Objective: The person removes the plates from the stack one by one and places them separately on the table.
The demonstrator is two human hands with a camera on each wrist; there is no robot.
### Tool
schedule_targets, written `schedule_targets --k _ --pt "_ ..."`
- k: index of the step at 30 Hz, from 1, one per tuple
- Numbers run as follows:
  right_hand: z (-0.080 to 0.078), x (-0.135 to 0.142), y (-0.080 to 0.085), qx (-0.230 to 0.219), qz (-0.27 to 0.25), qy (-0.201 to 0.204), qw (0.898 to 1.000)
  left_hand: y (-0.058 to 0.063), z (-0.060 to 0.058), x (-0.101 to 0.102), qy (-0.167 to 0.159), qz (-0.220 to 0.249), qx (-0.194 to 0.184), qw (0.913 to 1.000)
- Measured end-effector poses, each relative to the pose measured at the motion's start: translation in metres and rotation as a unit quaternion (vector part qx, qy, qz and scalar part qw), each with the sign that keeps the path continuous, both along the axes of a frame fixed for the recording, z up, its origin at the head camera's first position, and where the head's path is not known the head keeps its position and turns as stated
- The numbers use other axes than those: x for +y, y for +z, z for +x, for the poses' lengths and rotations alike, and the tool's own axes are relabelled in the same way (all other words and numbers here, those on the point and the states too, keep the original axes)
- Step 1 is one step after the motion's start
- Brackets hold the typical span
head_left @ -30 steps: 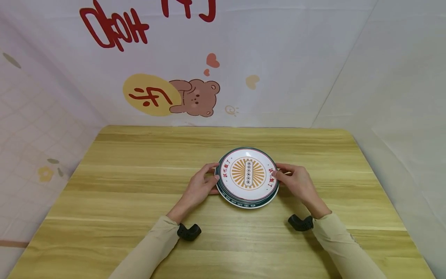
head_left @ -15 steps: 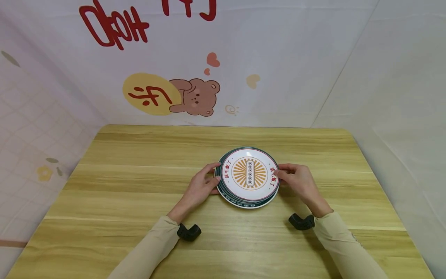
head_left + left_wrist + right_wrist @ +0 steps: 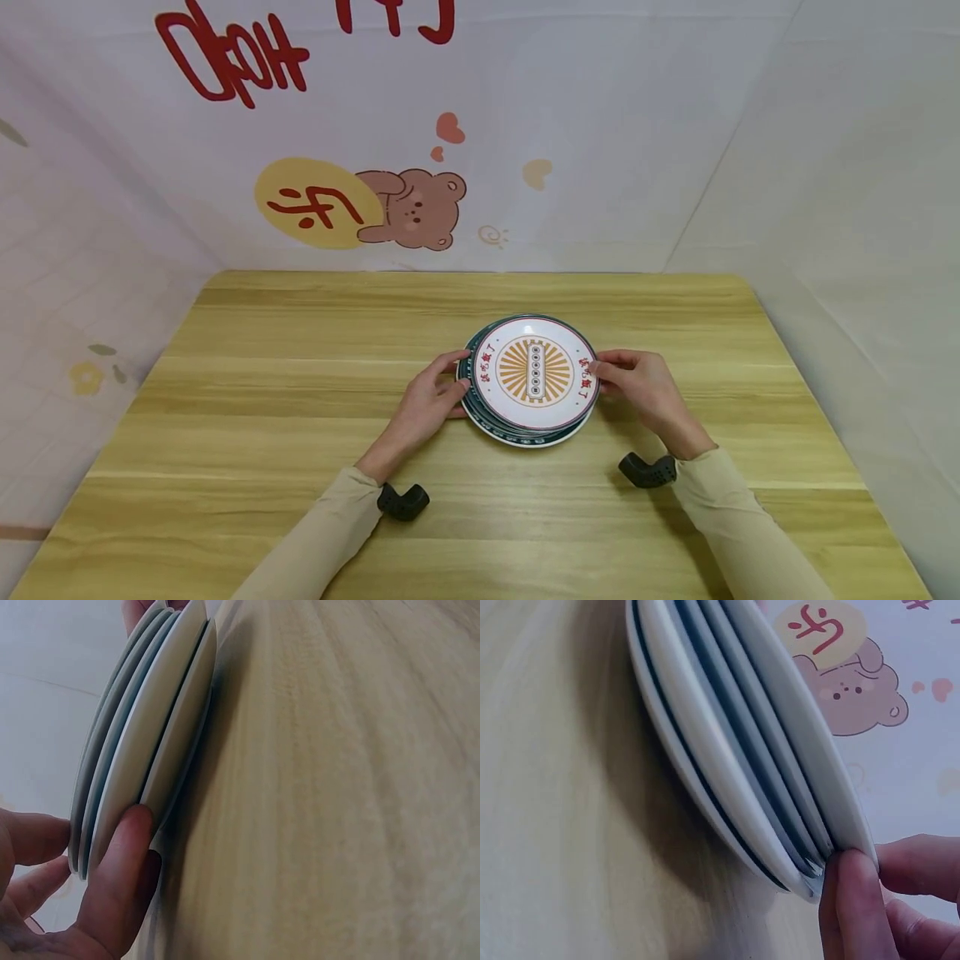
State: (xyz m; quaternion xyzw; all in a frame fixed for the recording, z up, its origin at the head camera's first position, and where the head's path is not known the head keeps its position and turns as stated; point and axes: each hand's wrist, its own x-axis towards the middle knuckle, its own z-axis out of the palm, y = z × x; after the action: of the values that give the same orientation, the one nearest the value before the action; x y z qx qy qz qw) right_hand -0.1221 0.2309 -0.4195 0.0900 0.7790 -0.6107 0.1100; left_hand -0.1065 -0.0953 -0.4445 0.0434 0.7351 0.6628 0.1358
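Observation:
A stack of plates sits on the wooden table, the top plate [image 3: 535,417] white with an orange sunburst and red characters. Below it, the green-and-white rims of the lower plates [image 3: 491,427] show at the left and front. My left hand [image 3: 426,400] grips the stack's left side, thumb over the rim and fingers lower down; in the left wrist view a fingertip presses the lower plates [image 3: 135,742]. At the right, my right hand [image 3: 643,387] pinches the top plate's rim between thumb and fingers. The right wrist view shows the top plate [image 3: 817,750] tilted up from the plates beneath.
The wooden table [image 3: 300,350] extends all around the stack. A white wall cloth [image 3: 600,108] with a printed bear [image 3: 420,208] hangs behind it. Black camera mounts [image 3: 403,502] are worn at both wrists.
The top plate has slid slightly right over the stack with my right hand, baring more green rim at the left. My left hand keeps its grip; the head view has shifted slightly.

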Motion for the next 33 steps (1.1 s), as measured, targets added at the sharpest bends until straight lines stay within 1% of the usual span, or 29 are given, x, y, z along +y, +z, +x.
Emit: schedule_targets --k 5,9,12,16,23,33 --pt "-0.001 0.002 -0.001 -0.014 -0.021 -0.008 1.0 0.001 -0.001 -0.001 -0.004 -0.009 -0.002 1.0" --pt "-0.001 0.004 0.0 -0.022 -0.025 -0.011 0.999 0.002 0.0 -0.002 -0.005 -0.007 -0.005 1.0" --pt "0.0 0.006 0.002 -0.026 -0.04 -0.015 0.999 0.002 0.0 -0.002 -0.005 -0.003 -0.004 1.0" --pt "0.0 0.01 0.007 -0.024 -0.055 -0.018 0.998 0.001 0.0 -0.001 -0.005 -0.001 -0.004 1.0" --pt "0.002 0.026 0.013 -0.018 -0.062 -0.025 0.998 0.002 0.001 -0.001 -0.002 0.0 -0.006 1.0" --pt "0.007 0.047 0.017 -0.01 -0.081 -0.031 0.996 0.0 -0.001 -0.003 -0.004 0.002 -0.005 1.0"
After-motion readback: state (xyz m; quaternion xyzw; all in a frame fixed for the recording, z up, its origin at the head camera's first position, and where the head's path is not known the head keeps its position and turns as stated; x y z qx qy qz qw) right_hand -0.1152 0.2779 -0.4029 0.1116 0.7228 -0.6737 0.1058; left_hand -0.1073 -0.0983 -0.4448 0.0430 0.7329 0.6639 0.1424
